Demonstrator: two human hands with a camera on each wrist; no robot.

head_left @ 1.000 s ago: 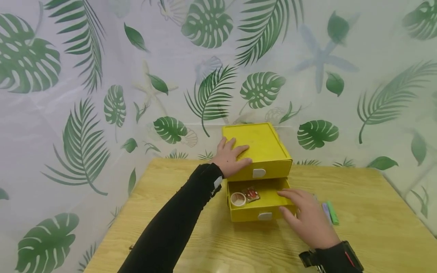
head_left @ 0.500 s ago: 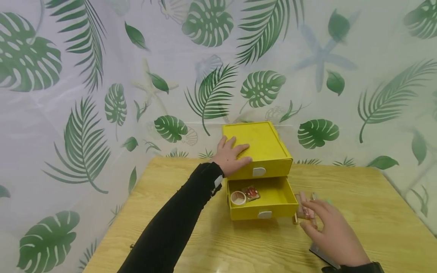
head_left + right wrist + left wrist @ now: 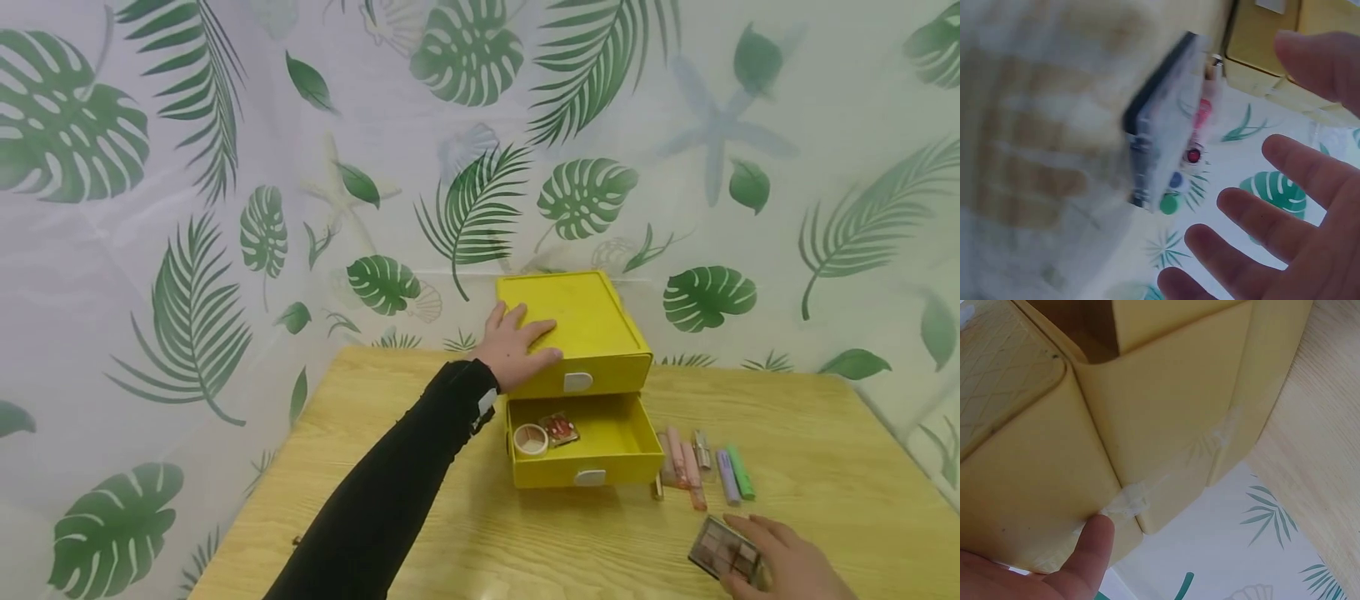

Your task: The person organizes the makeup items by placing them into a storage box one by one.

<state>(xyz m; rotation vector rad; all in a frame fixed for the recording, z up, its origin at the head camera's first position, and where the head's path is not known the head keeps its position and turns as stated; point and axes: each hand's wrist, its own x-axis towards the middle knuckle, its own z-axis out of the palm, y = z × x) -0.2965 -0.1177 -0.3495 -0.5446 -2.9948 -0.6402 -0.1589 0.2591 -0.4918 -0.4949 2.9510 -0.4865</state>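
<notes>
My left hand (image 3: pixel 516 352) rests with spread fingers on the top left of a yellow two-drawer box (image 3: pixel 573 312). In the left wrist view one finger of it touches the box's side (image 3: pixel 1166 406). The lower drawer (image 3: pixel 615 429) is pulled out, holding a round three-pan compact (image 3: pixel 531 439) and a small square red-patterned case (image 3: pixel 560 429). At the right front, my right hand (image 3: pixel 791 560) is at the right edge of an eyeshadow palette (image 3: pixel 723 550) with a clear lid. In the right wrist view, its fingers (image 3: pixel 1266 215) look straight, spread and apart from the palette.
Right of the drawer lie pink tubes (image 3: pixel 686 458), a silver-capped tube (image 3: pixel 702 450), a purple stick (image 3: pixel 727 477) and a green stick (image 3: pixel 740 472). A small gold item (image 3: pixel 658 487) touches or nears the drawer's corner. A leaf-printed sheet (image 3: pixel 465 100) hangs behind the wooden table (image 3: pixel 450 542).
My right hand has moved from the lower drawer's right side rightward and toward me, to the palette, uncovering the tubes. The left hand stays on the box; the view has shifted slightly.
</notes>
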